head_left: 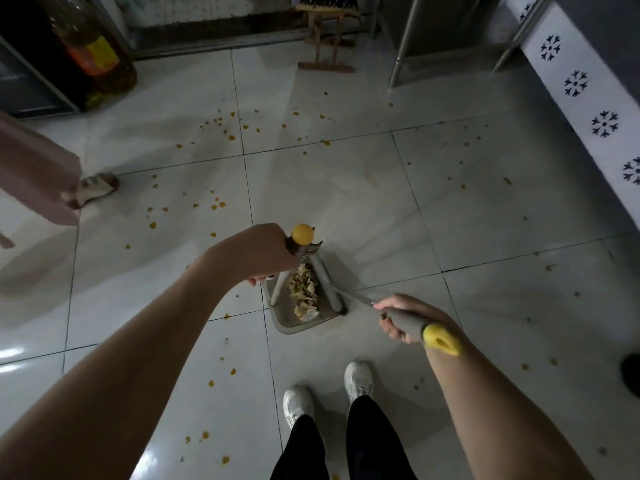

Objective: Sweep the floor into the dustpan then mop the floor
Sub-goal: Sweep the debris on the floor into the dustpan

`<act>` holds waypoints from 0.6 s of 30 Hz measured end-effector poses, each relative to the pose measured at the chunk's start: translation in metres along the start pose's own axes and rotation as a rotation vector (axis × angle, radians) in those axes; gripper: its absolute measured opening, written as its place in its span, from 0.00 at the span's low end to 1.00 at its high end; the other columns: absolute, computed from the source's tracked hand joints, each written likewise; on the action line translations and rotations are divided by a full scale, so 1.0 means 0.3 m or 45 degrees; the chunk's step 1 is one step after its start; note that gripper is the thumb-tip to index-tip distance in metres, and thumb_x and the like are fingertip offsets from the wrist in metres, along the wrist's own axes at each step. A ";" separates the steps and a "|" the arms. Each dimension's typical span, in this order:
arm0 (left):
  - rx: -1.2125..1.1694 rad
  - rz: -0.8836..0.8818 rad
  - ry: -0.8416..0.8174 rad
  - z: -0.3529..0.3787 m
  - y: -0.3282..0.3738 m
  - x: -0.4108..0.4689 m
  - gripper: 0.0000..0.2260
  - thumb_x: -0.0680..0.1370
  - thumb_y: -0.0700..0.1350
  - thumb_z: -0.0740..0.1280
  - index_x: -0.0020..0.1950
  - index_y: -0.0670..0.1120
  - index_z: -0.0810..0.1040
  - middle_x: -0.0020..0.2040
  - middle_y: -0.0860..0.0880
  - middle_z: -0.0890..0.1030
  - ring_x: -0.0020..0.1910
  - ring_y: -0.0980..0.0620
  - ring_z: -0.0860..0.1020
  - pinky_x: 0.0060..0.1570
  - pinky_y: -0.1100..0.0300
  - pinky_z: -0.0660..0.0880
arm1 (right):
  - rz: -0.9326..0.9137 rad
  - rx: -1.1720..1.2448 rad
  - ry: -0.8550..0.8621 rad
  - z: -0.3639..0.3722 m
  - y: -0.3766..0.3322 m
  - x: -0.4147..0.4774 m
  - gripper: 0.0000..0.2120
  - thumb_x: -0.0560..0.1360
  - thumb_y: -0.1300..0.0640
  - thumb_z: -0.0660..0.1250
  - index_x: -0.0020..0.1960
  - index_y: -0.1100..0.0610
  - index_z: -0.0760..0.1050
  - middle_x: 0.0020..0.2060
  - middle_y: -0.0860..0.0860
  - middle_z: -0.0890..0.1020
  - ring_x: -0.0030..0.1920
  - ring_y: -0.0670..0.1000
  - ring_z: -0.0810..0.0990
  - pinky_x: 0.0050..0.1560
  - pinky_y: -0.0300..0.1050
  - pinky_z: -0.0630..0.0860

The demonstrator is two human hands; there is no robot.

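Note:
A grey dustpan [284,317] stands on the white tiled floor [485,209] just ahead of my feet, holding a pile of pale food scraps [304,292]. My left hand [263,252] grips the top of its upright handle under a yellow knob [302,233]. My right hand [403,317] grips the grey broom handle [405,322], which ends in a yellow cap [441,339]. The broom's shaft runs down to the right edge of the pan; its head is hard to make out. Several orange crumbs [221,128] lie scattered over the tiles.
Another person's leg and sandal [93,188] stand at the left. A large bottle of yellow liquid [93,53] sits by a dark cabinet at the back left. A wooden stool [327,39] and metal table legs [401,43] are at the back; a patterned wall [588,109] runs along the right.

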State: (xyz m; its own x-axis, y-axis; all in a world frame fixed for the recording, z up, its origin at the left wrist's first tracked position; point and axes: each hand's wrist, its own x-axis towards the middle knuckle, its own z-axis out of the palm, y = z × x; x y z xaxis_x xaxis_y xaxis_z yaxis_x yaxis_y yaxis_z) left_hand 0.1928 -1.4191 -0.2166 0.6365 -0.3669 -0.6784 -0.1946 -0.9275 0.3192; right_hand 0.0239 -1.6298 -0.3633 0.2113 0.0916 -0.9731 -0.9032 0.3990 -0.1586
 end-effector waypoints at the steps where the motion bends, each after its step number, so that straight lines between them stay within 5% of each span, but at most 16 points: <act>1: -0.004 -0.007 -0.002 0.000 0.001 0.000 0.11 0.75 0.48 0.63 0.35 0.44 0.74 0.19 0.53 0.70 0.13 0.60 0.67 0.18 0.70 0.67 | 0.097 -0.005 -0.037 -0.006 -0.038 0.008 0.13 0.77 0.56 0.62 0.35 0.58 0.67 0.22 0.50 0.72 0.18 0.44 0.71 0.16 0.33 0.66; 5: -0.047 -0.039 0.010 0.003 -0.006 -0.002 0.13 0.75 0.50 0.63 0.33 0.44 0.72 0.15 0.55 0.68 0.13 0.60 0.66 0.18 0.71 0.66 | 0.165 0.083 -0.091 -0.031 -0.116 -0.018 0.14 0.77 0.56 0.61 0.34 0.57 0.66 0.20 0.49 0.70 0.17 0.43 0.70 0.15 0.32 0.66; 9: -0.057 -0.046 0.023 0.005 -0.019 -0.007 0.14 0.74 0.51 0.61 0.32 0.44 0.72 0.14 0.54 0.68 0.13 0.59 0.66 0.17 0.70 0.66 | 0.069 -0.017 0.028 -0.082 -0.122 -0.069 0.09 0.77 0.57 0.60 0.39 0.56 0.67 0.21 0.49 0.70 0.16 0.43 0.69 0.14 0.31 0.64; 15: -0.064 -0.054 0.022 0.006 -0.040 -0.012 0.13 0.74 0.51 0.63 0.34 0.44 0.72 0.20 0.52 0.71 0.17 0.57 0.69 0.19 0.69 0.69 | 0.002 -0.296 0.198 -0.114 -0.133 -0.099 0.14 0.78 0.55 0.60 0.36 0.60 0.67 0.20 0.52 0.72 0.16 0.46 0.69 0.16 0.32 0.64; 18: -0.073 -0.080 0.023 0.010 -0.048 -0.017 0.13 0.74 0.51 0.63 0.33 0.44 0.72 0.16 0.54 0.69 0.15 0.58 0.68 0.19 0.69 0.69 | -0.231 -0.268 0.207 -0.099 -0.091 -0.058 0.11 0.74 0.58 0.65 0.36 0.62 0.71 0.21 0.53 0.75 0.18 0.47 0.73 0.19 0.32 0.67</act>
State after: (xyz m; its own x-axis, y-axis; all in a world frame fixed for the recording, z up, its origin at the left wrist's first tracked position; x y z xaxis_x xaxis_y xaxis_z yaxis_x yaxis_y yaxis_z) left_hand 0.1902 -1.4042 -0.2197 0.6598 -0.3063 -0.6862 -0.1112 -0.9429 0.3141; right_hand 0.0339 -1.6695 -0.3471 0.3285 -0.1176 -0.9372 -0.9173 0.1966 -0.3462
